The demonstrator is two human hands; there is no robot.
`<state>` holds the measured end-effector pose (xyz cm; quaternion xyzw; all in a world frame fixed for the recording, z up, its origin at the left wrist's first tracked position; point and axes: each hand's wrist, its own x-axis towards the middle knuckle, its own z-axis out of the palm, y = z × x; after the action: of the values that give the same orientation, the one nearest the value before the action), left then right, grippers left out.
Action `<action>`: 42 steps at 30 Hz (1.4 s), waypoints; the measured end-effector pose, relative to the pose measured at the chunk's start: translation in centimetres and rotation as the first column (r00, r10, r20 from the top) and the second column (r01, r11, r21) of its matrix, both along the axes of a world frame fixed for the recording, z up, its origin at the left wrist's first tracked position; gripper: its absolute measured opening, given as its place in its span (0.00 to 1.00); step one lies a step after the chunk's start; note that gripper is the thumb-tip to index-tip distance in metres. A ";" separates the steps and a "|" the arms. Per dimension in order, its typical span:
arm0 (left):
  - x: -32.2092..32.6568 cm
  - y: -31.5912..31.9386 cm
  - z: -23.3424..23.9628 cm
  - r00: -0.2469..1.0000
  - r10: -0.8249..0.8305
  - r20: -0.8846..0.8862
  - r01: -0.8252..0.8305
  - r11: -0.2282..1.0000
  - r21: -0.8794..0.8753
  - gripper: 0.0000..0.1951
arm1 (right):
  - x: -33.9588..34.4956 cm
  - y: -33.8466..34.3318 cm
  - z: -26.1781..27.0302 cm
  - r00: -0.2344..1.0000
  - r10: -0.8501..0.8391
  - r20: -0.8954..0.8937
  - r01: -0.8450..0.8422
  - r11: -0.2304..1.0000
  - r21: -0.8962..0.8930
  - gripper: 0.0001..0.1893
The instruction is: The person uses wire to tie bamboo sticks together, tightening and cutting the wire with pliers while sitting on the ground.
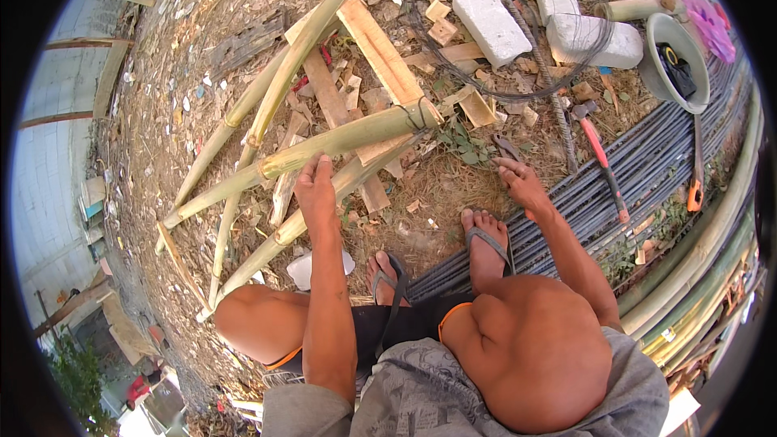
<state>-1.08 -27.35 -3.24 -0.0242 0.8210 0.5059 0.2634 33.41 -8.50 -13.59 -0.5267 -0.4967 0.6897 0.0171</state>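
My left hand (316,187) has curled fingers at the lower edge of a bamboo pole (328,144); whether it grips the pole or only rests there is unclear. This pole belongs to a frame of bamboo poles and sawn wood crosspieces on the ground. Dark tie wire (416,116) wraps the pole's right end at a wood crosspiece (382,51). My right hand (521,187) hovers over the ground with thumb and fingers close together. Just beyond its fingertips lie dark pincers (505,148). Anything thin between those fingers is too small to make out.
Steel rebar (643,152) lies bundled at right, with a red-handled hammer (601,161) on it. A grey bucket (658,54) holds dark items near an orange-handled tool (697,164). Coiled wire (522,96) surrounds a white block (491,27). Bamboo poles (698,273) line the right edge.
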 end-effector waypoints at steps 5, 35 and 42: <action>-1.4 1.6 0.4 0.992 -0.091 -0.090 0.092 0.996 0.011 0.22 | 0.0 -1.6 0.2 0.995 -0.074 -0.062 0.057 0.971 -0.230 0.23; -4.5 6.2 0.5 0.770 -0.568 -0.292 0.428 0.798 -0.423 0.26 | -9.6 -6.9 -3.4 0.956 -0.257 -0.144 0.164 0.868 -0.468 0.22; -7.1 9.4 -0.8 0.621 -0.779 -0.083 0.591 0.536 -0.604 0.30 | -11.6 -7.2 -5.4 0.950 -0.238 -0.204 0.082 0.816 -0.572 0.20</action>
<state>-8.19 -17.97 -4.01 0.3234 0.8975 0.1115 0.2784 21.80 -15.70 -18.96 -0.4516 -0.2210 0.8644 -0.0122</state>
